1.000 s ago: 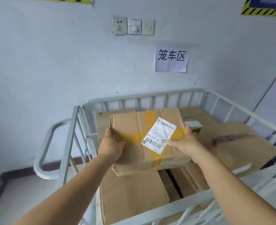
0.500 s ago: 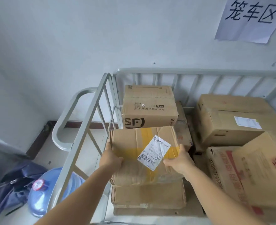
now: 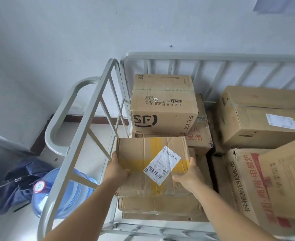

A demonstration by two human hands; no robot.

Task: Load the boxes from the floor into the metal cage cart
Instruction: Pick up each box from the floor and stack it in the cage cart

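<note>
- Since a second ago the flat box (image 3: pixel 148 164) has come down from rail height into the near-left corner of the metal cage cart (image 3: pixel 212 57), and the view has tipped down after it.
- Left hand (image 3: pixel 116 171) grips the box's left edge, fingers curled along the side; right hand (image 3: pixel 186 178) grips its near-right corner, thumb on top. Neither has let go.
- It sits on or just above a stack of flat cartons (image 3: pixel 160 206); whether its weight has fully settled I cannot tell.
- Likely trouble: the box looks soft and creased, so a release before it lies flat could let it slide off the stack toward the cart's left rail (image 3: pixel 84 122) or its near edge.
- Fingers curled under the sides could be pinched between box and stack as it seats.
- A white shipping label (image 3: pixel 162 165) is peeling at its lower corner; the right hand drawing back across it might tear it.
- Behind, the SF box (image 3: pixel 162 105) stands close to the far edge, so pushing further back could nudge it.
- Outside the cart, by its left rail, a blue water jug (image 3: pixel 63 193) stands on the floor beside a dark umbrella (image 3: pixel 18 181).
</note>
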